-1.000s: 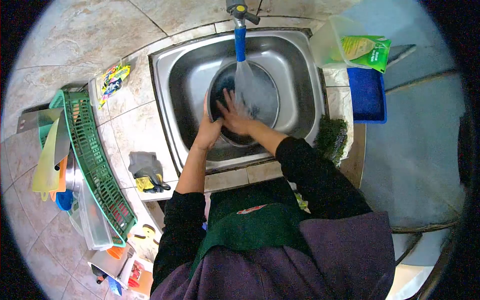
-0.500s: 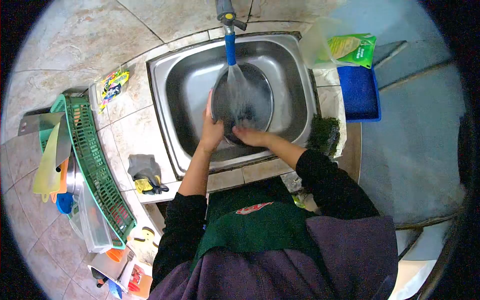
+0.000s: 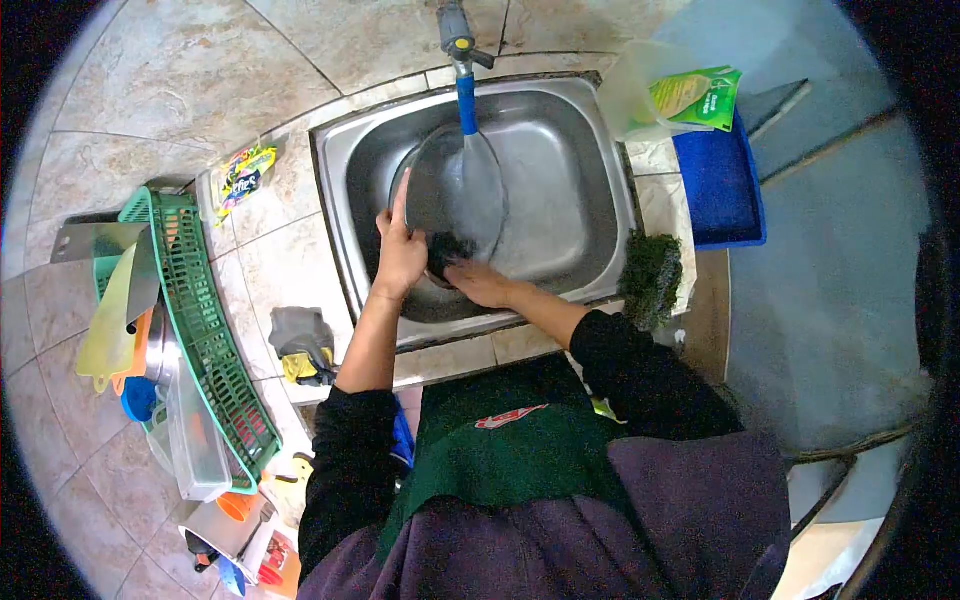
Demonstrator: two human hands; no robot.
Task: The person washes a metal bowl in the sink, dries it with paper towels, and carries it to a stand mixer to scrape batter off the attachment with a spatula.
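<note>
While holding a round vessel (image 3: 432,190) at a tilt in the left half of the sink (image 3: 570,200), gripping it by the left side w/ the left hand (image 3: 402,255), closed over the rim w/ one finger stretched along the outer wall twd the far end. Touching the near edge w/ the right hand (image 3: 483,284), low beside a dark patch (image 3: 448,255); can't tell if closed on something there or just laid on shaded wall, too blurred.

Moved a bit left vs. a moment ago, & prob. tipped more too, so now catching the stream (image 3: 482,180) from the tap (image 3: 457,32) on the right part instead of mid-bottom. Also pulled back from the middle, where seen spread a sec earlier, to the near edge w/ the right hand. Judging by that, prob. busy at the near wall rather than the bottom; for the work in hand, prob. leaving the left wall, under the grip, w/ less water.

Noted left of the sink, untouched: a bright yellow packet (image 3: 245,180) at the far end, a gray-and-yellow bundle (image 3: 303,345) nearer; farther left, a green rack (image 3: 205,320). Noted on the right: a dark green scourer (image 3: 652,280) by the near corner; farther off, a clear tub (image 3: 618,105), w/ a green packet (image 3: 697,98) at its right side, & a blue tray (image 3: 715,190).
</note>
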